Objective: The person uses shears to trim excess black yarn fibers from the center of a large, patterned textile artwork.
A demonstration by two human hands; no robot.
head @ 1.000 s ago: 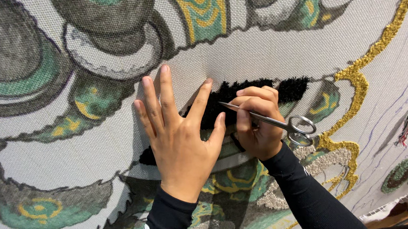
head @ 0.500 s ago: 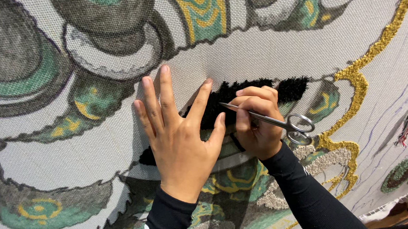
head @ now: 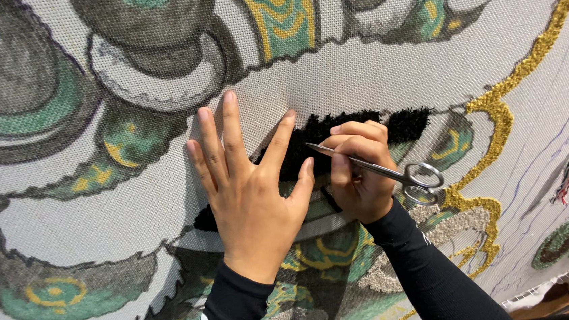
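Black tufted pile in a band across the printed canvas, running left to right, partly covered by both hands. Small steel scissors lying along that band, tip pointing left toward the left thumb, loops out to the right. Right hand nearer, fingers curled shut around the blades' middle, not through the loops. Left hand flat on the cloth, fingers spread apart. Hidden: blade opening, pile under the palms. Gold tufted outline to the right.

The left hand hides part of the black tufting; scissors' tips seem buried.
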